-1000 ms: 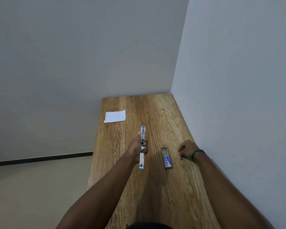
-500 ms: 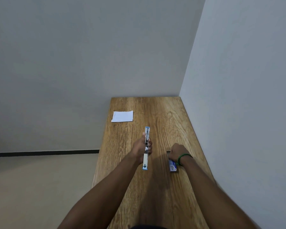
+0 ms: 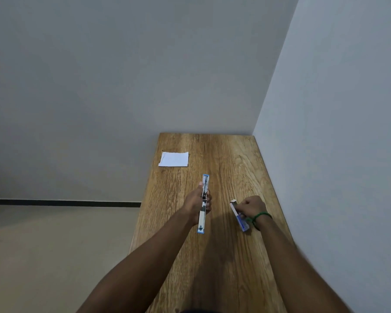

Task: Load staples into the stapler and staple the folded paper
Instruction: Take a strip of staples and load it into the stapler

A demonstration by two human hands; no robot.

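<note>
L hand [image 3: 193, 203] grips opened stapler [image 3: 201, 220]; R hand [image 3: 252, 205] grips staple box [image 3: 235, 210], partly hidden; contents unreadable.

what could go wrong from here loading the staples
The right hand grips the staple box, which looks open at its far end, so its contents may spill onto the table. The left hand grips the opened stapler at its middle; it might snap shut and pinch that hand. The folded paper lies by the table's left edge and could slide off.
</note>
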